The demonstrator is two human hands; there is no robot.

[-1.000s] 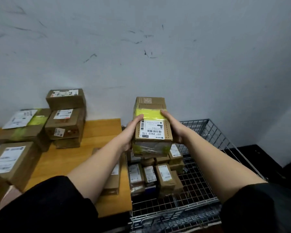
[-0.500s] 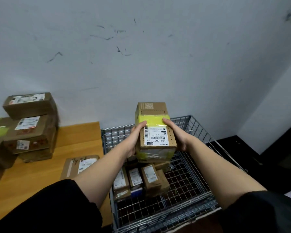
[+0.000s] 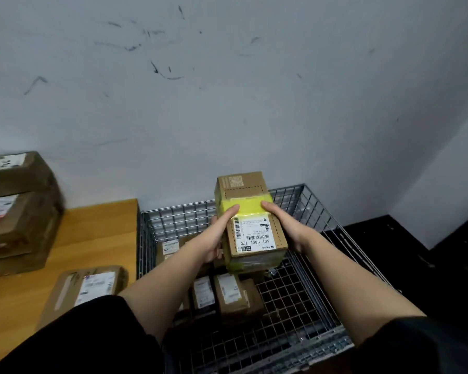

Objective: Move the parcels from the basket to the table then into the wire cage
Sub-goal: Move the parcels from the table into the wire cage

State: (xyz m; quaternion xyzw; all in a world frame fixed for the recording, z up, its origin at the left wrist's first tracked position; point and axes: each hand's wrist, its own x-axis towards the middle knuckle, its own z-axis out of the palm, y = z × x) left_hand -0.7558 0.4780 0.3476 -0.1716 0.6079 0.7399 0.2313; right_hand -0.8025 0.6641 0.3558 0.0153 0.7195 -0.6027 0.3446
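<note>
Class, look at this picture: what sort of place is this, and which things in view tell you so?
Probably a parcel sorting or storage room: labelled cardboard parcels stacked on a wooden table, a wire cage holding more, and two hands gripping a yellow-taped parcel.

Single head-worn wide-angle view, looking forward and down from the person's head. Close on both forearms, centred over the wire cage [image 3: 295, 201]; wooden table [image 3: 97, 233] at left edge, scuffed wall [image 3: 227, 103] fills upper half. No second view.
</note>
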